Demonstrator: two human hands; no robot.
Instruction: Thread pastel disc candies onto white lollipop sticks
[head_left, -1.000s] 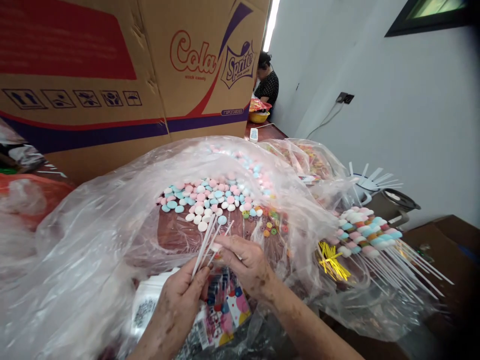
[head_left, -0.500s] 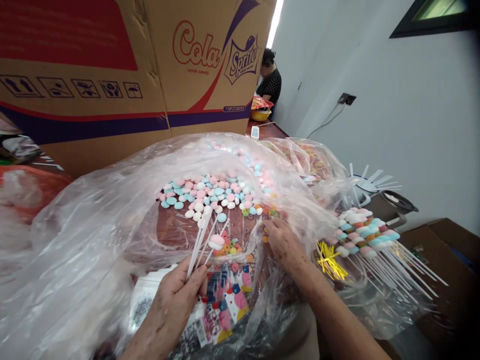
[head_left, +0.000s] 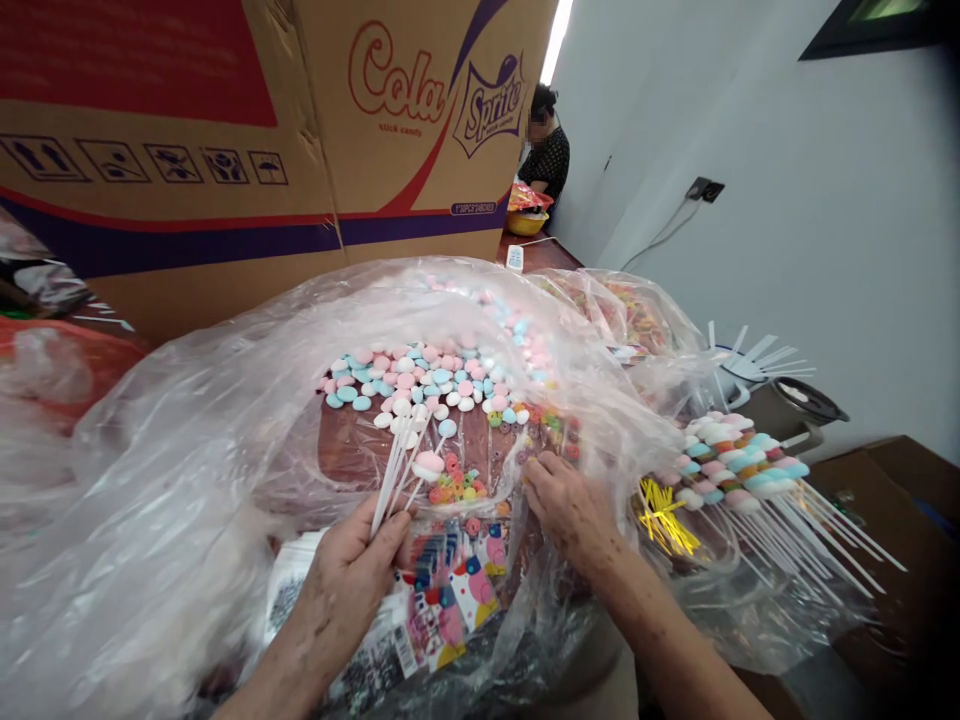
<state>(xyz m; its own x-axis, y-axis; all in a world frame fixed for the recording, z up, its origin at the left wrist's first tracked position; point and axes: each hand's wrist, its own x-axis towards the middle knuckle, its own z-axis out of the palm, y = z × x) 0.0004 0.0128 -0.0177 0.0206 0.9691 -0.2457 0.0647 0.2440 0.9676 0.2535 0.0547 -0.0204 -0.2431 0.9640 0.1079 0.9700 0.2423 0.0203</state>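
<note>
My left hand (head_left: pixel 352 580) is closed around a bundle of thin white sticks (head_left: pixel 394 470) that point up and away; one of them carries a pink candy disc (head_left: pixel 429 463). My right hand (head_left: pixel 570 505) lies just to the right, fingers curled and pinched at the small coloured ring candies (head_left: pixel 551 425); what the fingertips hold is too small to see. A heap of pink, blue and white candy discs (head_left: pixel 420 380) lies beyond both hands on an opened clear plastic bag (head_left: pixel 187 450). Printed packets (head_left: pixel 450 590) lie under my hands.
A large Cola/Sprite cardboard box (head_left: pixel 225 140) stands behind the bag. Finished candy sticks (head_left: pixel 742 470) lie in a row at the right beside yellow twist ties (head_left: pixel 664 515). A person (head_left: pixel 547 150) sits at the far end of the table by a yellow bowl (head_left: pixel 525 222).
My right hand left the sticks, swung right to the ring candies, then drew slightly back. A pink disc now sits on one stick. My left hand kept its hold.
</note>
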